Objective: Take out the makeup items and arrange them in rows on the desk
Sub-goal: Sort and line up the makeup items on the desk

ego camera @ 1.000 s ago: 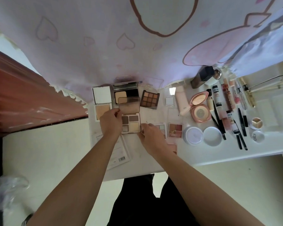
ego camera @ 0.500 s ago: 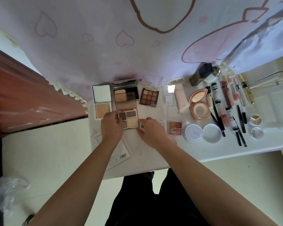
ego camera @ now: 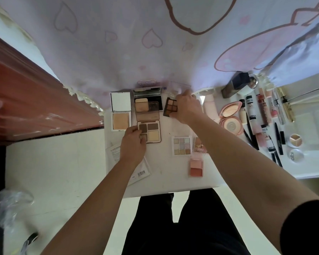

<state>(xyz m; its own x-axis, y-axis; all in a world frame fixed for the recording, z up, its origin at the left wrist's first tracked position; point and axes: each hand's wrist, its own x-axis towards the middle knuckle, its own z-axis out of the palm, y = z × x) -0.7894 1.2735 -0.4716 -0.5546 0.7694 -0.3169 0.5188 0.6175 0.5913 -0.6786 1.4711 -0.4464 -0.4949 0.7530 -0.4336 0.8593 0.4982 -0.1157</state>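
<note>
The brown palette (ego camera: 170, 107) lies open in the far row of the desk (ego camera: 164, 175), just in front of the curtain (ego camera: 118, 52). The right hand (ego camera: 187, 107) covers its right half, and the fingers are curled around its edges, so the hand grips it. To its left stands a black compact (ego camera: 148, 98) with the mirror lid up, and then a white compact (ego camera: 120, 113), also open.

In front of the black compact is the quad palette (ego camera: 151, 132), with its clear lid folded back against the compact. The left hand (ego camera: 133, 144) is at its near left corner, and the curled fingers pinch this corner.

Nearer to the person, between the two forearms, lies a pastel palette (ego camera: 181, 145). Just right of it is a small palette (ego camera: 198, 144), partly hidden under the right arm, and a blush (ego camera: 196, 167) lies near the front edge. A paper (ego camera: 140, 173) with a barcode lies under the left wrist.

On the right side of the desk there is a pink round compact (ego camera: 229, 117), open, then a row of tubes (ego camera: 251, 112) and black pencils (ego camera: 276, 142) lying side by side. A dark bottle (ego camera: 235, 84) lies at the far end, and two small round pots (ego camera: 296, 141) are at the right end. A red wooden panel (ego camera: 29, 107) is at the left of the desk
</note>
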